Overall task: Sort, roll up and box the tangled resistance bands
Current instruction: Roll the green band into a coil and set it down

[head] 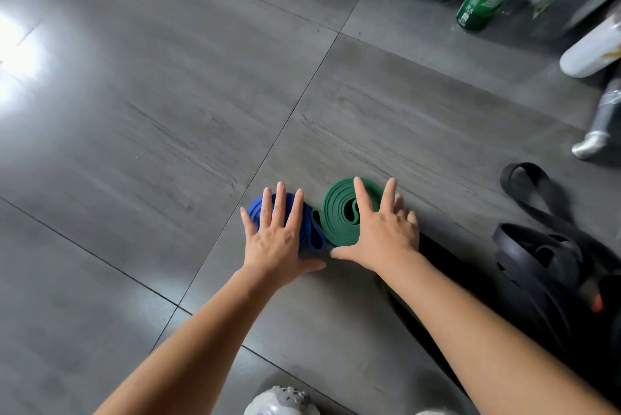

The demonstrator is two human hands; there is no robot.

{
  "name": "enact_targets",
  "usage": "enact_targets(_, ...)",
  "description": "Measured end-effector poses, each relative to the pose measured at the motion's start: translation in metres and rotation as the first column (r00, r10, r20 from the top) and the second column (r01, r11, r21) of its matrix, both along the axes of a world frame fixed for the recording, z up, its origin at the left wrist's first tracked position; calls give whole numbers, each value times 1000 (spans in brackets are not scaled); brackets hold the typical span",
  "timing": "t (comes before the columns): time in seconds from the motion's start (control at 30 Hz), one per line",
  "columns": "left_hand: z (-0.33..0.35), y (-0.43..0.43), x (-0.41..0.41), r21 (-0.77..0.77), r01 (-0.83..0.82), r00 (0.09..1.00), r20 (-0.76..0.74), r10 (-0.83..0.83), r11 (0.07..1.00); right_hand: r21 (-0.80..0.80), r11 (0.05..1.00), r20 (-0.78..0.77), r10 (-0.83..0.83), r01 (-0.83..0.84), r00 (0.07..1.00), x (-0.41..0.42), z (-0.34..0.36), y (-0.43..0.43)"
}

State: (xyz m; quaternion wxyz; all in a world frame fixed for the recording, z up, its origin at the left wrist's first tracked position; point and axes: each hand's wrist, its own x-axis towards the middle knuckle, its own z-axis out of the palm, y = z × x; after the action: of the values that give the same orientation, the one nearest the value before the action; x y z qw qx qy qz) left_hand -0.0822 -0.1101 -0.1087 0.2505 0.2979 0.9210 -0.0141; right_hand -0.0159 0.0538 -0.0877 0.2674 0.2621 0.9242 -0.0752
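While both hands press flat: left hand (274, 241) spread on blue coil (253, 209), right hand (381, 233) spread on green coil (336, 213), coils side by side on floor (168, 119)
Technique: even downward pressure should keep windings tight
Right: black bands (537, 256) lie loose

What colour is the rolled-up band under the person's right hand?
Dark green: the coiled rubber band under the flat right hand, clearest in the head view.
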Motion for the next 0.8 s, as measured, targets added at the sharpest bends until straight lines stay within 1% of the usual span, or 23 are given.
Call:
enact_targets(0.1,-1,-1,23,163,110,982,-169,-82,980,-44,996,-127,65,-71,990,12,-6,-2)
enact_targets(0.13,-3,-1,26,162,156,977,-171,-128,974,-51,994,-134,88,-95,987,16,-8,-2)
enact_targets(0.23,-7,-2,25,11,180,982,-58,-179,984,-65,990,-74,121,-126,990,16,-11,0)
enact_targets(0.27,-6,-2,24,-15,179,983,-47,-180,984,-76,989,-60,122,-126,991,15,-10,2)
enact_targets(0.33,-1,-1,22,-18,184,982,-33,-185,983,-121,985,-62,119,-126,991,13,-5,5)
enact_targets(0.4,5,3,21,-17,188,982,7,-188,982,-173,977,-102,108,-124,989,22,3,8)
enact_targets(0.5,18,7,26,-49,193,981,4,-193,980,-188,976,-161,80,-110,984,55,15,9)
enact_targets(0.53,23,9,31,-39,186,983,-2,-186,982,-197,976,-177,62,-97,982,70,19,9)
enact_targets(0.6,33,14,46,30,153,988,12,-154,988,-207,975,-171,41,-77,984,107,25,11)
enact_targets(0.67,44,24,66,124,133,989,54,-141,983,-187,982,-150,11,-39,989,148,32,19)
enact_targets(0.73,55,37,87,200,113,982,130,-140,973,-131,991,-141,-24,5,990,185,43,30)
enact_targets(0.8,65,52,110,262,90,968,202,-146,961,28,998,-181,-45,50,982,218,52,44)
